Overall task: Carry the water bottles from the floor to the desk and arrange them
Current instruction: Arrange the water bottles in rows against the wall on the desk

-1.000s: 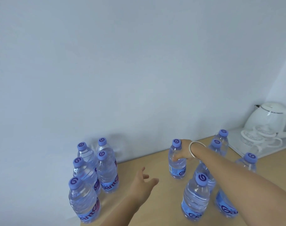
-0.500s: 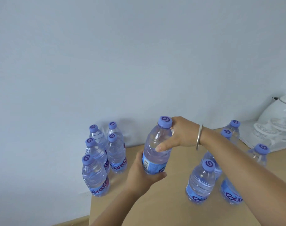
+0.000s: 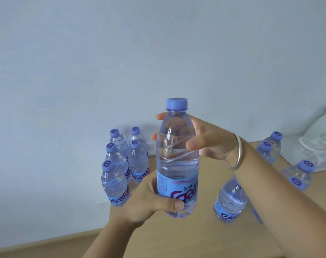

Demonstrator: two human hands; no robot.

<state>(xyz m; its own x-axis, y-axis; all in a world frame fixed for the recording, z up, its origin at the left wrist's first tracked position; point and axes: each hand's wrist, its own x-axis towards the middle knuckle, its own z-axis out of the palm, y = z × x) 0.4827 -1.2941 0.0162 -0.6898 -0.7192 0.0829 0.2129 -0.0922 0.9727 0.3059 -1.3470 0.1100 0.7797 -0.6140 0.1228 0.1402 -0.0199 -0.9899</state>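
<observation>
A clear water bottle [image 3: 177, 164] with a purple cap and blue label is held upright in the air above the wooden desk [image 3: 195, 237]. My left hand [image 3: 149, 203] grips it low, around the label. My right hand [image 3: 212, 142], with a silver bangle on the wrist, curls around its upper body, fingers behind and thumb in front. Several matching bottles [image 3: 114, 185] stand in a tight cluster at the desk's back left corner. Several more bottles [image 3: 231, 200] stand loosely at the right, partly hidden by my right forearm.
A white tray with a white kettle [image 3: 318, 146] sits at the desk's far right, against the wall. The pale wall runs close behind the desk. The desk's left edge drops off just left of the left cluster, with a strip of floor [image 3: 46, 246] below.
My right hand lifted a bottle from the middle of the desk and my left hand took hold of its lower half. The bottle has come up and nearer to me.
</observation>
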